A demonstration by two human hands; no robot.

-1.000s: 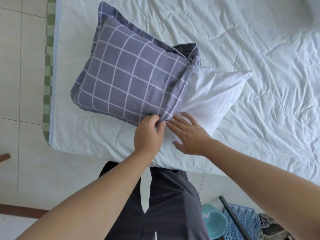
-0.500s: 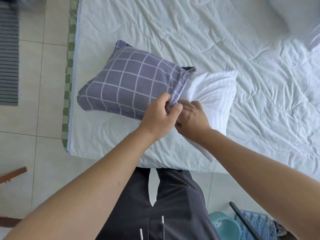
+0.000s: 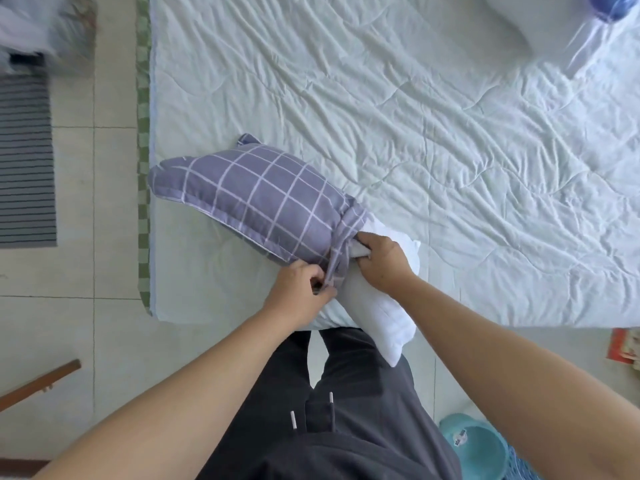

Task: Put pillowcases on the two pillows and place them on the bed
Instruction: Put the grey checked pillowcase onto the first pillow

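On the bed, near its front left corner, the pillow is laid with its long axis running from far left to near right: the far half is sheathed in the checked pillowcase, while the bare white half juts over the bed's edge toward the person. The case mouth is bunched between the two hands. Its hem is pinched in the grip of the left hand, and the pillow just beyond the hem is clutched by the right hand, fingers curled.
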